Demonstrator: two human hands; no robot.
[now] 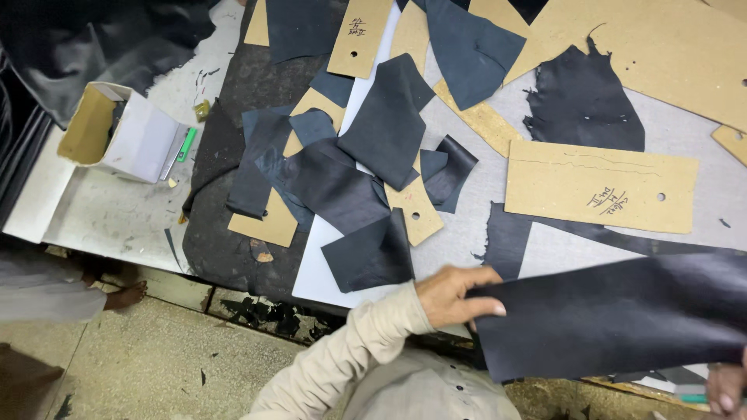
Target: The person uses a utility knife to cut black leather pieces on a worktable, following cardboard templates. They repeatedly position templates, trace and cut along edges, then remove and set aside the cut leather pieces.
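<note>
My left hand (455, 297) pinches the left edge of a large dark leather sheet (622, 315) held over the table's near edge. My right hand (727, 389) shows only partly at the bottom right corner, at the sheet's lower right edge; its grip is mostly out of frame. A rectangular brown cardboard pattern (599, 187) with a punched hole and handwriting lies on the grey table (467, 233) just beyond the sheet.
Several cut dark leather pieces (389, 124) and cardboard templates (362, 35) are scattered across the table. An open small cardboard box (117, 132) with a green pen (187, 144) beside it sits at left. A person's bare foot (124, 295) is on the floor below left.
</note>
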